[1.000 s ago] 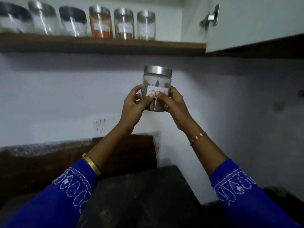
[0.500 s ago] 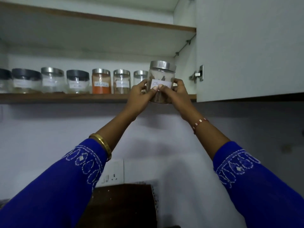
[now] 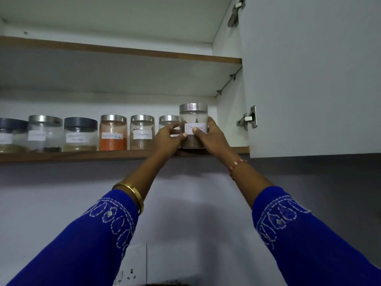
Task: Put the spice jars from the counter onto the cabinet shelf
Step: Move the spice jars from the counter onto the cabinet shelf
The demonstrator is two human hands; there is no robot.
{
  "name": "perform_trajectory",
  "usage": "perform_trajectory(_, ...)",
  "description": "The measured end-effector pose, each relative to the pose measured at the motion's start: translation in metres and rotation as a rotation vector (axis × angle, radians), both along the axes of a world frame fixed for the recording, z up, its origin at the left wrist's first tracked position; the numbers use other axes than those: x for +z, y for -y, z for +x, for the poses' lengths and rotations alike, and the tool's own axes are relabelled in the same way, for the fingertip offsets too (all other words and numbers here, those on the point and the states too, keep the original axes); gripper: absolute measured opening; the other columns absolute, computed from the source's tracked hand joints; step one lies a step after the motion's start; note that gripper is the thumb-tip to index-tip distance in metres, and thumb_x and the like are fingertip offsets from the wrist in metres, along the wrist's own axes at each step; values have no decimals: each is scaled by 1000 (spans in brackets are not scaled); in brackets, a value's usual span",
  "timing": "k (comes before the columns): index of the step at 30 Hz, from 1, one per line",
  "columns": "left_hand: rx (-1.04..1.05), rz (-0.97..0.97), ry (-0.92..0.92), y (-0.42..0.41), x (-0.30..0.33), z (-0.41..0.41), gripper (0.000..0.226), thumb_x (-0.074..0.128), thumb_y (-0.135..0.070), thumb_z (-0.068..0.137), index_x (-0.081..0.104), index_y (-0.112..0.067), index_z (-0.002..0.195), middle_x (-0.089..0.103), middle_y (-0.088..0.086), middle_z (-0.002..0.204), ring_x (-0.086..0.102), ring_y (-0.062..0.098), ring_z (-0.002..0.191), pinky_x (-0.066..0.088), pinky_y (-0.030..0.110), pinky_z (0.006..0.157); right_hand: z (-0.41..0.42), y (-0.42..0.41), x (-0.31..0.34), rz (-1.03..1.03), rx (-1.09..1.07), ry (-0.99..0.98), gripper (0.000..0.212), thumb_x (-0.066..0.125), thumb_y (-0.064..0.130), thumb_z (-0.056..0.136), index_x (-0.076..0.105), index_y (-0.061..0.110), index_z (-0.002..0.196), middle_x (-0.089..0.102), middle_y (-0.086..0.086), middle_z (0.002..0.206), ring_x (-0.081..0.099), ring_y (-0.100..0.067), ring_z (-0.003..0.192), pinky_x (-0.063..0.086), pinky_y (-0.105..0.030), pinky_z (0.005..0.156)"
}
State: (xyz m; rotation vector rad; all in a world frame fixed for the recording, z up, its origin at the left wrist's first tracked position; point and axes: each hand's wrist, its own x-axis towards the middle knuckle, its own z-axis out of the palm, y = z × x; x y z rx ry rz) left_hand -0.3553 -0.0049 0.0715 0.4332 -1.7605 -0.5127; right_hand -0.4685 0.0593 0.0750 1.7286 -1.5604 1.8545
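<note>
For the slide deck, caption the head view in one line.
Both hands, left hand and right hand, set a labelled jar at the right end of the cabinet shelf.

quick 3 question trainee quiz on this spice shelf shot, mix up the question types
1. True or false: both hands hold the clear glass jar with the steel lid.
2. The jar of orange-red powder has which lid? A steel, B grey plastic, C none.
3. Which end of the brown wooden shelf is the held jar at?

Key: 1 true, left hand and right hand grip it. 2 A. 3 The right end, by the white cabinet door.
</note>
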Motion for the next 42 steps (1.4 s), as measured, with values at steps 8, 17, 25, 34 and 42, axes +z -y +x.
perform_trajectory(8, 227, -58, 174, 23, 7, -32, 55, 62, -15, 84, 44, -21, 136, 66, 10, 113, 60, 24, 106, 44, 28, 83, -33, 33, 0, 50, -230, -61, 50, 61, 25, 88, 42, 6, 129, 62, -17, 115, 58, -31, 105, 38, -25, 75)
perform_trajectory(17, 291, -49, 609, 28, 25, -45, 37, 41, -4, 89, 54, 1, 124, 55, 19, 130, 50, 30, 121, 40, 36, 102, -42, 48, -2, 74, -457, -189, 30, 53, 6, 88, 62, 8, 117, 63, -13, 120, 57, -28, 111, 44, -29, 87)
perform_trajectory(25, 338, -19, 594, 31, 26, -54, 40, 41, 0, 87, 53, 2, 125, 55, 21, 127, 51, 31, 117, 42, 33, 95, -55, 51, 11, 222, -405, -199, 31, 55, 12, 90, 60, 3, 119, 60, -16, 125, 55, -30, 114, 44, -30, 90)
perform_trajectory(34, 543, -356, 293, 17, -16, -45, 32, 41, -11, 90, 62, -6, 114, 67, 16, 110, 61, 29, 101, 46, 36, 85, -34, 40, -23, 39, -417, -307, 28, 45, 10, 93, 67, 1, 108, 67, -18, 110, 59, -31, 104, 43, -26, 83)
perform_trajectory(42, 564, -465, 287, 6, -96, 11, 43, 37, -7, 91, 46, -3, 133, 44, 17, 142, 34, 29, 137, 17, 39, 118, 2, 20, -121, 40, -398, -443, 59, 43, 23, 98, 19, 3, 147, 13, -17, 157, 7, -30, 147, 5, -37, 119)
